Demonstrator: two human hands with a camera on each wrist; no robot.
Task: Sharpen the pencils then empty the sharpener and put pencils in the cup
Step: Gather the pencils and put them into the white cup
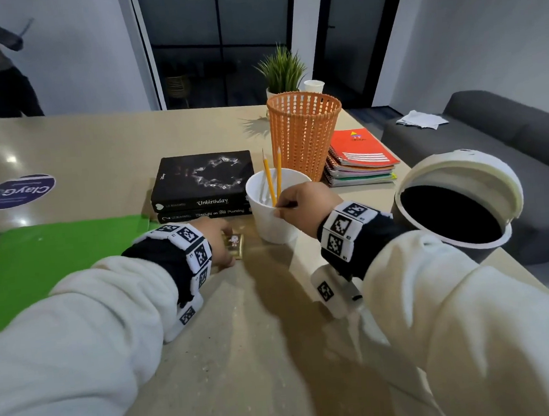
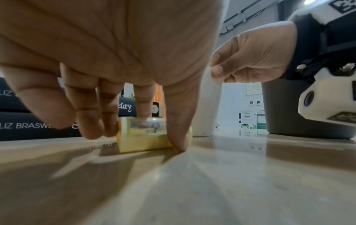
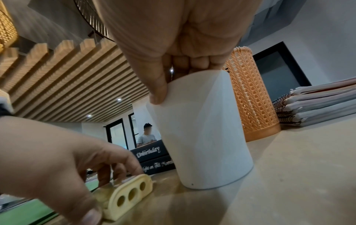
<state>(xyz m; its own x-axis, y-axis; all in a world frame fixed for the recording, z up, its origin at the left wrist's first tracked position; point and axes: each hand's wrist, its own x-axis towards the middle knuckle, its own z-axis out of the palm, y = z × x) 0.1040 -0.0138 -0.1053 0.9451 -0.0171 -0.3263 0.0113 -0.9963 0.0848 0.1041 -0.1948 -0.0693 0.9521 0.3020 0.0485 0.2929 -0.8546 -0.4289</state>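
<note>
A white cup (image 1: 276, 221) stands on the beige table (image 1: 245, 343) with two yellow pencils (image 1: 269, 181) upright in it, tips up. My right hand (image 1: 288, 206) pinches the cup's near rim. In the right wrist view its thumb (image 3: 158, 91) lies on the cup's (image 3: 204, 137) outer wall and the fingers curl over the rim. Left of the cup my left hand (image 1: 223, 245) grips a small yellow sharpener (image 1: 234, 242) that lies on the table. Its fingers are on top and the thumb (image 2: 179, 134) at its side. The sharpener (image 3: 129, 196) shows three round holes.
A bin (image 1: 456, 212) with its lid swung open stands at the table's right edge. Behind the cup are an orange mesh basket (image 1: 304, 132), stacked black books (image 1: 201, 184) and spiral notebooks (image 1: 358, 160). A green folder (image 1: 39, 261) lies at the left.
</note>
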